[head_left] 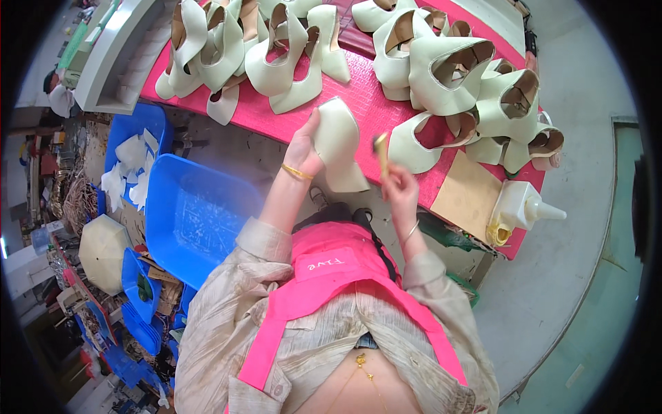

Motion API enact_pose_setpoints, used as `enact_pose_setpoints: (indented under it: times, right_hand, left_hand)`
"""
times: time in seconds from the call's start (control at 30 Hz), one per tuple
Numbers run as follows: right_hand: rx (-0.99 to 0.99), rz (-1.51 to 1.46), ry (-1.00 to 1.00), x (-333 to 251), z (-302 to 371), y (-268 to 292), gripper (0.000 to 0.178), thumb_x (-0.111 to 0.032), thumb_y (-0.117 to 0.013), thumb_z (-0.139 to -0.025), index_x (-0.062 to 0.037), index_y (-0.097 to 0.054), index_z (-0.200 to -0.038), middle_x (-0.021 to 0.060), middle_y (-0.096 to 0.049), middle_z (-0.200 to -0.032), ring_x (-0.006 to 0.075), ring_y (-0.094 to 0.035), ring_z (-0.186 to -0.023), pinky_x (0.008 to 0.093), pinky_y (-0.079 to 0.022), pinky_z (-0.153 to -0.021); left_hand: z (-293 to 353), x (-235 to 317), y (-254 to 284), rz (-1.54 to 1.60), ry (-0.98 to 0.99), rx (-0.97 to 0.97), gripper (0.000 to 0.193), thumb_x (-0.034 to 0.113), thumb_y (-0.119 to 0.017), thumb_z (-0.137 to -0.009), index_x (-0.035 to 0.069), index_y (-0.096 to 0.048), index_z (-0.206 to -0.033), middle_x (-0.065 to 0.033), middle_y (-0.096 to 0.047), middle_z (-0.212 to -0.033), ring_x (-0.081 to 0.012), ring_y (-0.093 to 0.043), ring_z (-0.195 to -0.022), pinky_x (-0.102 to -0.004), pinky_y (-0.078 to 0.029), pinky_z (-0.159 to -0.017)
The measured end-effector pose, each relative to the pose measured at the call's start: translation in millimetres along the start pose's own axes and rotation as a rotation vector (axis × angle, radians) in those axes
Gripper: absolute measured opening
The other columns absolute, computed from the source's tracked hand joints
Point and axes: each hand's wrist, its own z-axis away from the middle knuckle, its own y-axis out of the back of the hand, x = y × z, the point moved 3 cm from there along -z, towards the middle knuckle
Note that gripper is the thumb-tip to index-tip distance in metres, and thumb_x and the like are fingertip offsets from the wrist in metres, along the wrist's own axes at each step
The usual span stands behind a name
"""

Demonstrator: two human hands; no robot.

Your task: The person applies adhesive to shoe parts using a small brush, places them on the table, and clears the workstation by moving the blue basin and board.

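Observation:
My left hand (pixel 303 146) grips a pale cream high-heeled shoe (pixel 338 138), held up in front of the pink table (pixel 369 107) with its heel end lower down. In my right hand (pixel 401 186) is a small brush (pixel 383 155) with a yellowish handle. The brush's dark tip points up, just right of the shoe and apart from it. More pale shoes crowd the table: one group (pixel 276 58) lies at the far left and another (pixel 452 69) is piled to the right. Several in the right pile overlap, so their lower parts are hidden.
A brown board (pixel 467 193) lies at the table's right end, beside a white nozzle bottle (pixel 518 207) and a small yellow-stained container (pixel 499 233). Left of my left arm stands a large blue bin (pixel 162 214). Behind it, a smaller blue bin (pixel 160 117) holds white scraps.

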Motion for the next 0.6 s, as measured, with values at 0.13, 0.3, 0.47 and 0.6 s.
enact_pose_setpoints:
  times: [0.13, 0.3, 0.47, 0.6]
  right_hand:
    - [-0.079, -0.784, -0.187, -11, -42, -31, 0.023, -0.007, -0.051, -0.080, -0.0082, -0.049, -0.103, 0.0045, -0.052, -0.076, 0.0096, -0.047, -0.057, 0.0196, -0.039, -0.049]
    - [-0.006, -1.027, -0.202, -17, -36, -37, 0.022, -0.010, -0.051, -0.080, -0.0087, -0.048, -0.102, 0.0041, -0.052, -0.076, 0.0091, -0.047, -0.055, 0.0193, -0.037, -0.047]
    - [-0.101, -0.279, -0.347, -45, -17, -22, 0.022, -0.009, -0.056, -0.076, -0.0080, -0.053, -0.097, 0.0059, -0.055, -0.077, 0.0142, -0.052, -0.060, 0.0225, -0.041, -0.052]
    - [-0.218, 0.601, 0.099, -59, -1, 0, 0.022, -0.004, -0.063, -0.065, -0.0019, -0.059, -0.086, 0.0088, -0.057, -0.075, 0.0175, -0.056, -0.072, 0.0280, -0.043, -0.067]
  left_hand:
    - [-14, 5, 1, -0.218, -0.017, 0.084, 0.053, 0.046, -0.042, -0.079, 0.005, -0.042, -0.113, -0.0098, -0.050, -0.107, -0.0234, -0.048, -0.099, -0.0380, -0.037, -0.086]
    - [31, -25, 22, -0.485, 0.075, -0.059, 0.070, 0.057, -0.037, -0.076, 0.003, -0.035, -0.119, -0.0080, -0.047, -0.111, -0.0183, -0.046, -0.100, -0.0322, -0.036, -0.086]
    - [49, -23, 23, -0.620, -0.227, 0.228, 0.031, 0.023, -0.048, -0.083, -0.002, -0.049, -0.102, -0.0077, -0.056, -0.093, -0.0135, -0.056, -0.080, -0.0247, -0.045, -0.069]
    - [56, -24, 15, -0.517, -0.155, 0.246, 0.030, 0.023, -0.045, -0.084, -0.001, -0.049, -0.101, -0.0076, -0.056, -0.093, -0.0144, -0.055, -0.080, -0.0263, -0.044, -0.071]
